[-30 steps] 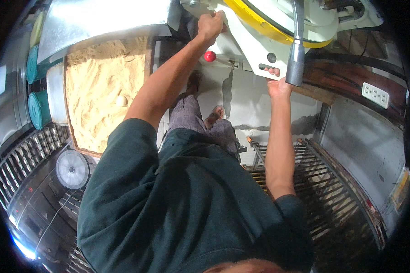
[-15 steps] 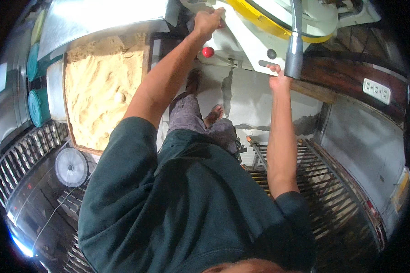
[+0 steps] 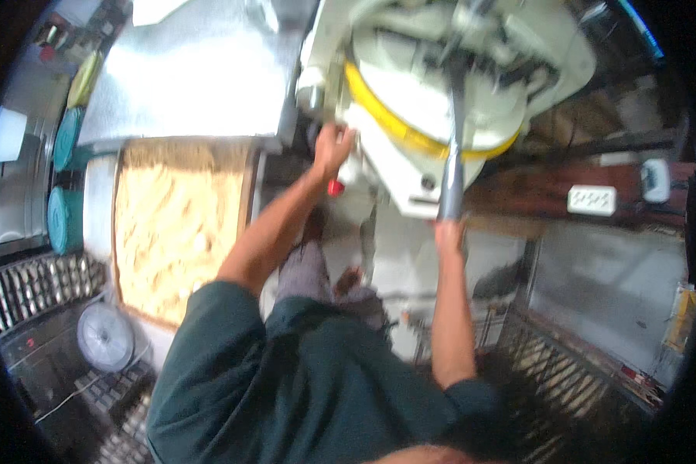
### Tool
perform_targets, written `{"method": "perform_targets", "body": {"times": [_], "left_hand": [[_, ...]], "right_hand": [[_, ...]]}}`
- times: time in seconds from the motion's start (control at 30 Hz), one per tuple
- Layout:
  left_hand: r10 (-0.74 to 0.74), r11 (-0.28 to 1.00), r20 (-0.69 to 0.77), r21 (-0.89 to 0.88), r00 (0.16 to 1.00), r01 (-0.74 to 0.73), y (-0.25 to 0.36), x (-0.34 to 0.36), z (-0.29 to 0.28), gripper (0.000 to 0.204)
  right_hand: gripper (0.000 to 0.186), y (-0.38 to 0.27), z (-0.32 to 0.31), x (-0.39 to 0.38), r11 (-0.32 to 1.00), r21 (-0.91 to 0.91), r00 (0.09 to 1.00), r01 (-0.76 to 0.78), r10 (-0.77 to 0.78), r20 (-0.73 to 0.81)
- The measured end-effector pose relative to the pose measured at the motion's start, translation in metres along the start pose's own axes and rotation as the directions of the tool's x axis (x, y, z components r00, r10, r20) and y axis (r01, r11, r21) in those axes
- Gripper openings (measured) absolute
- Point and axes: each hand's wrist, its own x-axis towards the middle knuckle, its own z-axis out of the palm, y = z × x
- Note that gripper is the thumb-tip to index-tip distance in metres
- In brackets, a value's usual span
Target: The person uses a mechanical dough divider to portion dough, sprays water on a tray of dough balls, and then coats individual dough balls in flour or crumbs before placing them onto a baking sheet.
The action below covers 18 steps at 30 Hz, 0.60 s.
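A pale machine (image 3: 394, 174) with a yellow ring (image 3: 398, 127) stands before me; its exact kind is unclear. My left hand (image 3: 334, 147) has its fingers curled at the left edge of the machine, just above a red knob (image 3: 336, 188). A long grey lever (image 3: 452, 170) slants down across the front. At its lower end, by the front corner of the machine, is my right hand (image 3: 448, 233). Its fingers are blurred and mostly hidden there.
To the left, a wooden-framed box (image 3: 247, 182) holds a tan, powdery material (image 3: 178, 232). Beyond it lies a shiny metal surface (image 3: 193, 85). Teal containers (image 3: 66, 219) and a round translucent lid (image 3: 105, 336) are farther left. A white outlet strip (image 3: 591, 200) and metal racks (image 3: 557, 371) are on the right.
The view has shifted, so the machine and both hands appear lower and more of the machine shows. Both hands remain at the machine, the right one now more hidden by the lever's end.
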Motion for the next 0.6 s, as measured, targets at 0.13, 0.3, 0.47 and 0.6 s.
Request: {"method": "perform_targets", "body": {"times": [0.13,0.3,0.47,0.6], "left_hand": [[0.21,0.952,-0.048,-0.218,0.977,-0.216,0.082,-0.062,-0.04,0.021],[0.772,0.582,-0.303,-0.015,0.558,-0.813,0.25,0.016,-0.131,0.023],[0.912,0.408,-0.104,0.107,0.398,-0.907,0.362,0.1,-0.137,0.044],[0.929,0.368,0.01,0.074,0.369,-0.927,0.377,0.12,-0.11,0.055]], "right_hand": [[0.032,-0.086,-0.017,-0.079,0.831,-0.49,0.893,0.262,-0.401,-0.202],[0.025,-0.303,0.169,-0.161,0.357,-0.544,0.546,0.759,-0.805,0.234],[0.03,-0.461,0.37,-0.151,0.017,-0.24,0.154,0.971,-0.809,0.567],[0.061,-0.587,0.49,-0.054,0.096,-0.302,0.243,0.948,-0.834,0.496]]}}
